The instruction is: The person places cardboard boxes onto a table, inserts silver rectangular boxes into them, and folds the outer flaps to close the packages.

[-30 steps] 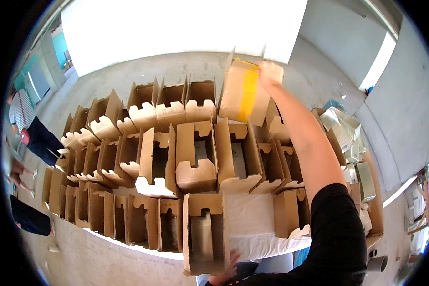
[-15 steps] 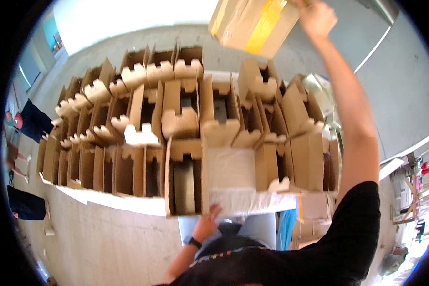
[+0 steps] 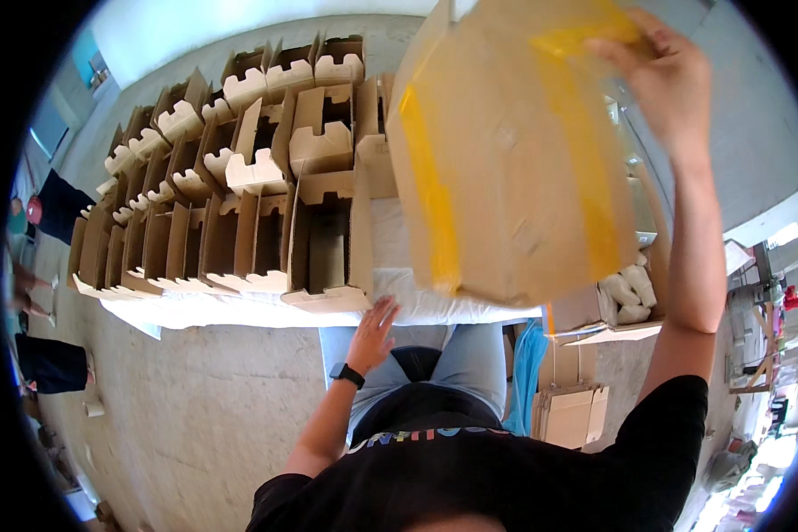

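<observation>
A large brown cardboard box [image 3: 514, 177] with strips of yellow tape is raised over the right half of the table. My right hand [image 3: 665, 84] is closed on its upper right edge. The box looks blurred and covers the open boxes behind it. My left hand [image 3: 371, 335] is at the table's front edge, fingers stretched out and holding nothing. Just above its fingertips is the front corner of a tall open cardboard box [image 3: 328, 244], the nearest in its row. Whether the fingertips touch that box or the cloth, I cannot tell.
Rows of open cardboard boxes [image 3: 226, 235] stand close together on the left of the white-covered table [image 3: 213, 315]. To the right, a carton holds white packets [image 3: 629, 293]. Flattened cardboard [image 3: 569, 415] and a blue cloth [image 3: 527, 377] are below. Other people [image 3: 58, 363] stand at the far left.
The taped box has come down and nearer in my right hand, now hiding the boxes on the right. My left hand has moved slightly up and left, staying by the table's front edge.
</observation>
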